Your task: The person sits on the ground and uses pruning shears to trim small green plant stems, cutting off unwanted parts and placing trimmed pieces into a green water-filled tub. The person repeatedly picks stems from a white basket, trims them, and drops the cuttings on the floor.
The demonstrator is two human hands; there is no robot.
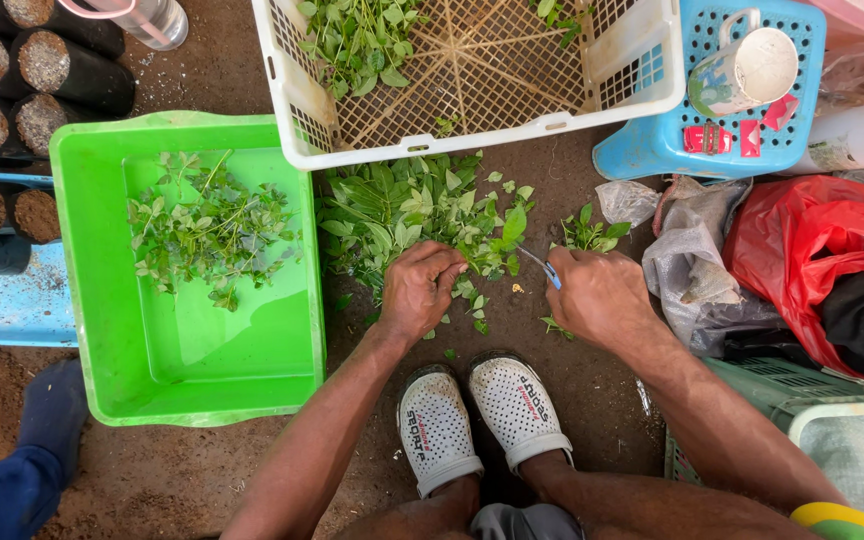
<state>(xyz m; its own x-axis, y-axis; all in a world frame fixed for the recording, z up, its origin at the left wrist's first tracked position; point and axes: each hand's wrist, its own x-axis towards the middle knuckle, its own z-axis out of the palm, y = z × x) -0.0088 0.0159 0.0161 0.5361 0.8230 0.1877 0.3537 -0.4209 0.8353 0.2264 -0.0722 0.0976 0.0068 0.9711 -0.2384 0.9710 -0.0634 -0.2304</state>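
At the far left we see black soil-filled nursery bags (44,62) lying in a stack, and below them another person's blue sleeve (22,470) at the edge. Next comes the green tray (202,380) on the dirt floor, with a loose scatter of leafy cuttings (207,230) in its upper half. Just right of the tray, a pile of green sprigs (407,215) lies on the ground below the white lattice basket (472,125), which holds a few more leaves in its top left corner. Our left hand (420,290) rests on the near edge of that pile, its fingers curled together around some stems. Our right hand (600,297) sits just beside it, fingers clamped on a small blue-handled blade (542,265) whose tip points at the sprigs. Below the hands are our white clogs (477,415). Further right stand a blue stool (712,140) carrying a mug (747,70), then crumpled plastic bags (692,250) and a red bag (812,250).
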